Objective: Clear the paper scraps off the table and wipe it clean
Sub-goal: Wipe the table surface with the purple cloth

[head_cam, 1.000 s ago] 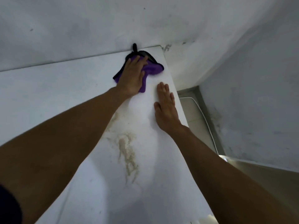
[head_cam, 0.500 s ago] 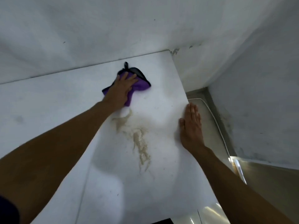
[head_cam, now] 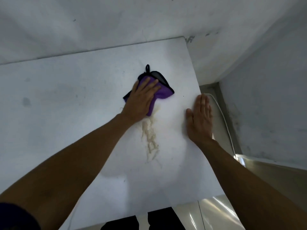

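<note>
On the white desk [head_cam: 66, 113], toward its far right corner, the left hand [head_cam: 141, 100] lies flat on a purple cleaning cloth [head_cam: 162, 92], fingers straight and spread, pressing the cloth down on the surface without curling round it. The cloth is crumpled, edged in black, with a small black hanging loop [head_cam: 147, 68] sticking out toward the far edge of the desk; part of it shows past the fingertips and part beneath the palm. From the near edge of the cloth a tan, grainy stain [head_cam: 150, 138] runs in a smeared streak toward the near edge of the desk, its far end touching the cloth. To the right of the stain, the right hand [head_cam: 200, 118] rests palm down along the right edge of the desk, fingers straight and together, holding nothing, its fingertips reaching just past the edge. Beyond that edge a thin white cable [head_cam: 223, 117] curves down along the floor beside a grey, mottled wall [head_cam: 265, 97]. No paper scraps can be made out on the desk.
</note>
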A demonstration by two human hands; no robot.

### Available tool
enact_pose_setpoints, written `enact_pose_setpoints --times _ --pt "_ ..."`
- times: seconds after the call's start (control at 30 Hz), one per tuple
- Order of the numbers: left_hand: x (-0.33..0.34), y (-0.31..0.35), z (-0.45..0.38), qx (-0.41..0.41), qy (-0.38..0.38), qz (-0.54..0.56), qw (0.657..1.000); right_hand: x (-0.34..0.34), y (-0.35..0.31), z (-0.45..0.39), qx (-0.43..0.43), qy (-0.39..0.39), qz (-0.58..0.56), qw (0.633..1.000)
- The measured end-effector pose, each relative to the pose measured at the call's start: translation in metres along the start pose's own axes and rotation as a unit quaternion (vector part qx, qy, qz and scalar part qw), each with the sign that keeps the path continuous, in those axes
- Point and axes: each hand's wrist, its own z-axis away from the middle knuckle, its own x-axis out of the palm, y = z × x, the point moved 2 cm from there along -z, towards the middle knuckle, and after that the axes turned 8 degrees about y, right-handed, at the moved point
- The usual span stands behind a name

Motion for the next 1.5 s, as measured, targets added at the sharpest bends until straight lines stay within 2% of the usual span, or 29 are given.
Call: enact_pose_setpoints --times 0.03,0.1,0.13,0.2,0.33,0.4,0.53,0.63,0.7,0.8,0.9,0.97,1.07,1.13,1.23,1.3,1.37,1.5 --pt "-0.005 0.000 -0.004 -0.017 0.002 0.040 0.999 -0.001 0.000 0.001 -0.010 0.003 0.006 1.000" --pt "-0.022 -0.014 -0.011 -0.109 0.040 0.079 0.990 -0.001 0.000 0.004 -0.035 0.009 0.023 0.999" --pt "-0.033 -0.028 -0.012 -0.150 0.078 0.074 0.983 -0.001 0.000 0.005 -0.044 0.010 0.028 0.999" --pt "-0.049 -0.058 -0.007 -0.184 0.144 0.041 0.971 -0.001 0.000 0.006 -0.048 0.013 0.026 0.998" --pt "-0.044 -0.093 0.017 -0.228 0.104 -0.047 0.967 -0.002 0.001 0.006 -0.050 0.016 0.020 0.998" --pt "-0.032 -0.078 0.024 -0.210 0.097 -0.034 0.972 -0.001 0.001 0.005 -0.049 0.015 0.019 0.998" --pt "-0.008 -0.010 0.013 -0.073 0.062 0.065 0.993 -0.002 0.000 0.005 -0.049 0.005 0.020 0.999" --pt "-0.001 0.016 0.007 -0.049 0.051 0.117 0.991 -0.002 0.002 0.005 -0.049 -0.006 0.016 0.999" --pt "-0.015 0.004 0.014 -0.088 0.118 0.107 0.983 -0.001 0.003 0.004 -0.051 -0.009 0.019 0.998" --pt "-0.042 -0.034 0.052 -0.204 0.200 0.083 0.955 -0.002 0.004 0.004 -0.049 -0.009 0.012 0.999" --pt "-0.049 -0.062 0.100 -0.338 0.174 -0.014 0.925 -0.002 0.003 0.005 -0.044 -0.009 0.010 0.999" --pt "-0.038 -0.057 0.115 -0.370 0.146 -0.081 0.914 -0.001 0.003 0.005 -0.043 -0.010 0.010 0.999" --pt "-0.019 -0.022 0.106 -0.382 0.158 -0.104 0.905 -0.002 0.005 0.003 -0.039 -0.025 -0.017 0.999" --pt "-0.004 0.008 0.086 -0.363 0.155 -0.081 0.915 -0.008 0.006 0.002 -0.024 -0.043 -0.079 0.996" --pt "0.010 0.061 0.051 -0.266 0.143 0.054 0.952 -0.022 0.010 0.010 0.020 -0.035 -0.168 0.985" --pt "0.007 0.080 0.036 -0.225 0.142 0.146 0.953 -0.029 0.016 0.027 0.032 -0.005 -0.167 0.985" --pt "-0.003 0.073 0.035 -0.222 0.159 0.165 0.948 -0.030 0.023 0.048 0.018 0.013 -0.142 0.990" --pt "-0.030 0.009 0.075 -0.253 0.217 0.057 0.941 -0.024 0.025 0.087 0.003 0.029 -0.112 0.993"
